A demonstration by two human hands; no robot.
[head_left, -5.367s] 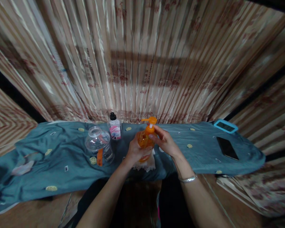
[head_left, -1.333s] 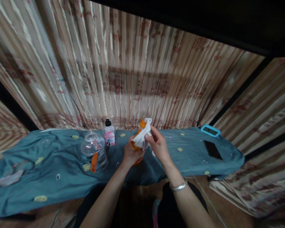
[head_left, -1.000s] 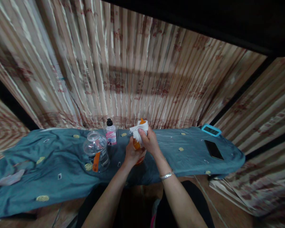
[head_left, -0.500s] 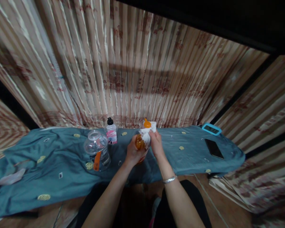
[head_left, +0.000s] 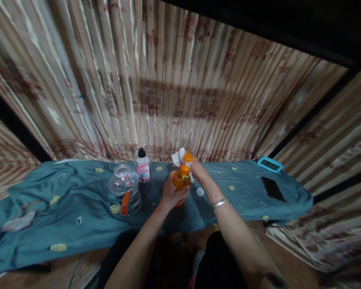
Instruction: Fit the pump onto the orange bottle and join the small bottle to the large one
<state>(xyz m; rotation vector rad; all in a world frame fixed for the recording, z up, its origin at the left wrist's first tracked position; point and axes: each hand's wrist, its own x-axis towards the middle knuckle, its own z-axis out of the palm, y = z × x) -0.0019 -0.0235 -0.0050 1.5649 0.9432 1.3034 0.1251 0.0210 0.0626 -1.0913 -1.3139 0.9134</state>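
Note:
My left hand (head_left: 171, 193) is wrapped round the body of an amber pump bottle (head_left: 182, 181) with an orange pump head (head_left: 187, 157). The bottle stands roughly upright, and its base is hidden by the hand. Behind the bottle's neck, my right hand (head_left: 196, 167) is closed on a white wipe (head_left: 177, 158) that bunches beside the pump; most of its fingers are out of sight. A small white disc (head_left: 200, 192) lies on the cloth under my right wrist.
A clear, wide-bellied jar (head_left: 129, 196) with an orange label and a black-capped bottle with a pink label (head_left: 143, 170) stand on the left. On the right lie a phone (head_left: 273, 189) and a blue-framed digital clock (head_left: 270, 165). Teal cloth (head_left: 90, 200) covers the surface; a curtain (head_left: 174, 80) hangs behind.
My right hand has gone round behind the bottle's neck, carrying the wipe from its front to the pump's left and rear. The bottle's orange collar and the white disc now show.

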